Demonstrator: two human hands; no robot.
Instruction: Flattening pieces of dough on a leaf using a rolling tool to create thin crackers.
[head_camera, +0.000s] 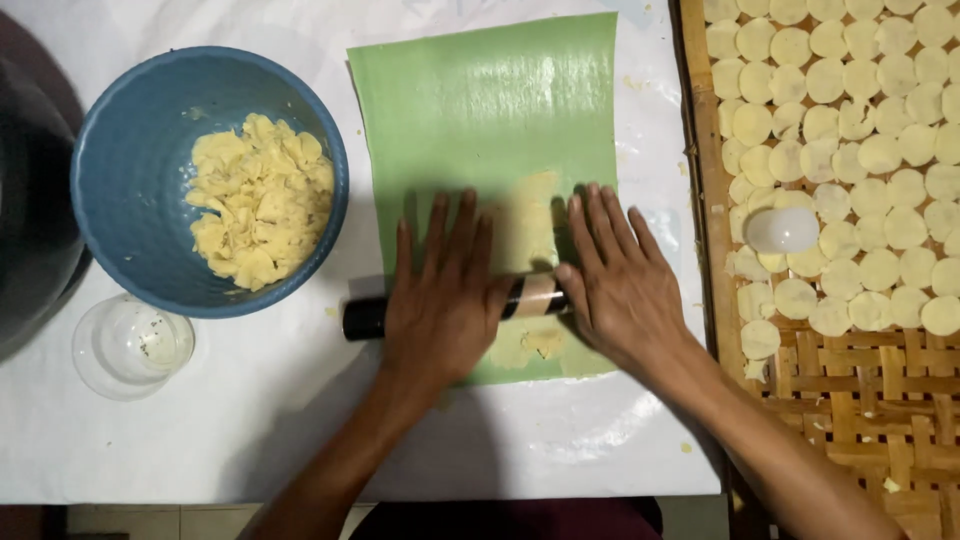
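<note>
White-clothed surface: both hands, left hand & right hand, lie open-palmed on dark cylindrical roller, rigid, probably slick, over soft yellow dough sheet, green mat, 12 o'clock.

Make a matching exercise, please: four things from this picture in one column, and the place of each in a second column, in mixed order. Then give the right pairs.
Things
1. bowl
2. glass
3. roller
4. tray

Places
A. under both hands, lying across the green sheet
B. at the right edge, covered with pale round discs
C. at the upper left, holding yellow dough scraps
D. at the lower left, just below the bowl

Pairs: 1-C, 2-D, 3-A, 4-B

The left hand and right hand both press flat on the roller.
</note>
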